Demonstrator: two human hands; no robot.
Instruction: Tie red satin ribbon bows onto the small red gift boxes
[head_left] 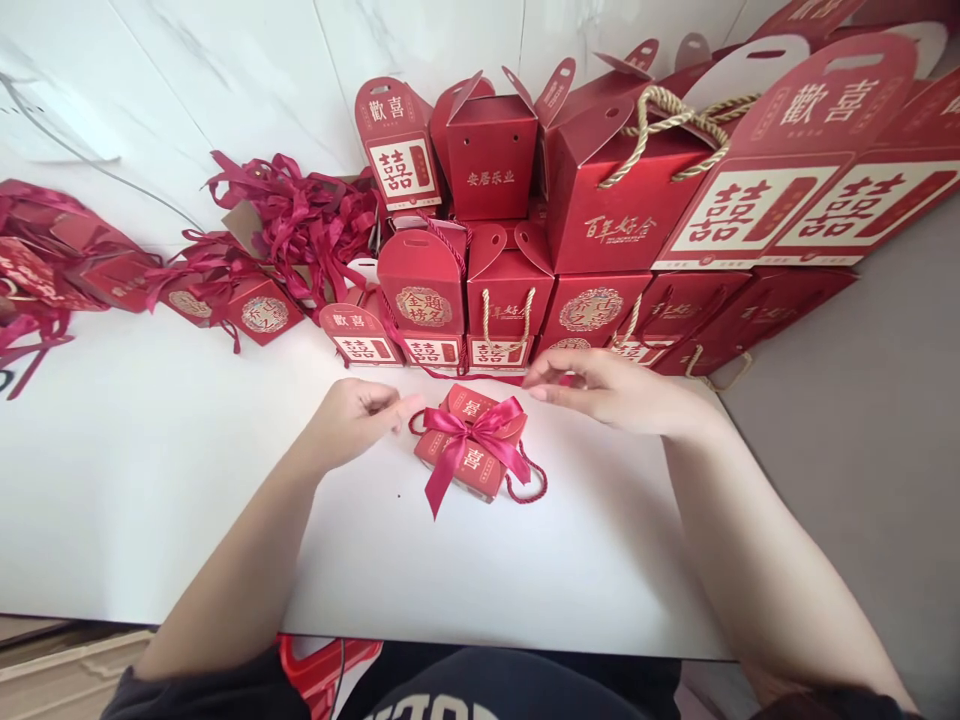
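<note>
A small red gift box (466, 460) with gold lettering sits on the white table, tied with a shiny magenta ribbon bow (471, 432). Dark red rope handles stick out at both sides of it. My left hand (358, 420) is just left of the box, fingers loosely curled and thumb stretched towards it, with nothing seen in it. At the box's upper right, my right hand (600, 388) hovers with thumb and fingers apart. Behind the box a thin magenta ribbon (487, 379) runs along the table and passes behind my right fingers.
Red gift boxes (491, 150) with rope handles are stacked against the marbled wall. To their left lies a tangle of magenta ribbons (304, 215), with several ribboned boxes (262, 310) nearby. More ribboned boxes (112, 275) are at the far left. A red plastic object (322, 665) shows below the table edge.
</note>
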